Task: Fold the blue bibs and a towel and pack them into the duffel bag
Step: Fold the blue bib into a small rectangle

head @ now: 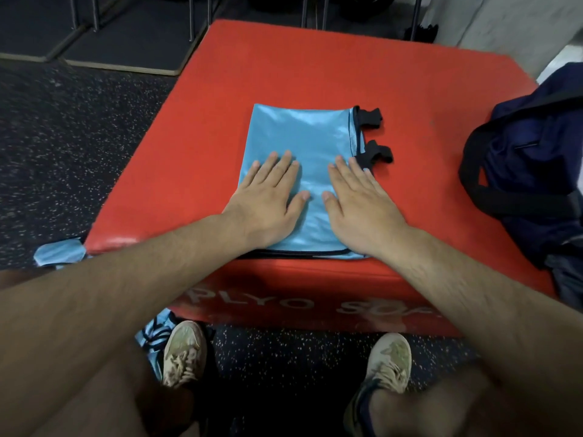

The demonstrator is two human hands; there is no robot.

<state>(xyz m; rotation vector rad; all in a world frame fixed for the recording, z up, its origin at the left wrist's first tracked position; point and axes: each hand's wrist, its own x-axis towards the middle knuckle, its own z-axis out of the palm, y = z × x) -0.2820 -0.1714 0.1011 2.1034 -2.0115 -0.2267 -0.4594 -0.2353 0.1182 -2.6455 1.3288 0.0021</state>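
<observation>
A folded blue bib [310, 146] lies flat on the red box [419, 89], near its front edge. The left hand [268, 197] and right hand [359, 200] press side by side on the bib's near half, fingers straight and grasping nothing. The duffel bag [536, 159] sits on the box's right edge, well apart from the bib.

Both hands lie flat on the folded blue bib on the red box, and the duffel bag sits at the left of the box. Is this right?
Not quite. In the head view the duffel bag sits at the right of the red box, not the left. Both the left hand and right hand lie flat on the folded blue bib.
</observation>
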